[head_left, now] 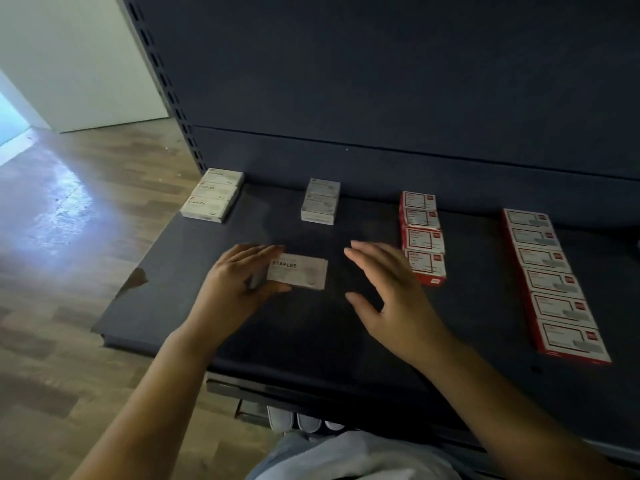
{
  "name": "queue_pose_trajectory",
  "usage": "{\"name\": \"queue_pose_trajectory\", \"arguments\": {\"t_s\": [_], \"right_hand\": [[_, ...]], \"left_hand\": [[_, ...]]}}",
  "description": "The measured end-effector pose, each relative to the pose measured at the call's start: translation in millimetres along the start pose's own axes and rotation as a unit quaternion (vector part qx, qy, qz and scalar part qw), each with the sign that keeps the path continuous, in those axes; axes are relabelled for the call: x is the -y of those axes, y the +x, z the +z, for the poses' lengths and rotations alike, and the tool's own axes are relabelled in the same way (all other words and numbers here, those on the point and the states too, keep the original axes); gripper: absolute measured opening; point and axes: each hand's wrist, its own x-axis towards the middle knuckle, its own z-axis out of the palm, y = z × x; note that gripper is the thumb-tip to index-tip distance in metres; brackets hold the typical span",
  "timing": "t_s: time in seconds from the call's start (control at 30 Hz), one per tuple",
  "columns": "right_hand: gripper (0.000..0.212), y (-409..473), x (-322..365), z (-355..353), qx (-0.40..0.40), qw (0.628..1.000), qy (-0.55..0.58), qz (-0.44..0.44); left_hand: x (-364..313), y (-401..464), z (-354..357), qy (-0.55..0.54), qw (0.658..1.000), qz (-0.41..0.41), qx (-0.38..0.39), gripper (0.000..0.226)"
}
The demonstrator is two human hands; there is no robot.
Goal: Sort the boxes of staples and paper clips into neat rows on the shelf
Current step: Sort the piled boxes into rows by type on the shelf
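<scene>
On the shelf four rows stand; our left hand pinches one stray staples box (right hand spread wide, holding nothing).

A single head-worn camera is looking forward and steeply down from above and behind both hands, taking in the dark shelf close beneath them. Beyond the fingertips it is facing the shelf's back panel; wooden floor is showing left of the left hand.
</scene>
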Motion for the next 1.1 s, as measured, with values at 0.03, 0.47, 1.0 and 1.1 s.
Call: {"name": "queue_pose_trajectory", "arguments": {"t_s": [0.03, 0.47, 1.0, 1.1], "right_hand": [[0.05, 4.1, 2.2, 5.6, 0.003, 1.0, -0.007, -0.002], [0.044, 39.6, 27.0, 45.8, 0.056, 0.998, 0.004, -0.04], [0.038, 31.7, 12.6, 47.8, 0.051, 0.999, 0.008, -0.003], [0.037, 30.4, 12.9, 48.7, 0.049, 0.999, 0.006, 0.001]], "left_hand": [[9.9, -3.3, -7.3, -0.005, 1.0, -0.025, -0.004, 0.051], [110.7, -12.5, -54.0, 0.045, 0.966, -0.256, 0.012, 0.052], [133.0, 14.5, -47.1, 0.018, 0.973, -0.224, 0.046, 0.051], [137.3, 16.1, -44.7, 0.021, 0.97, -0.237, 0.045, 0.051]]}}
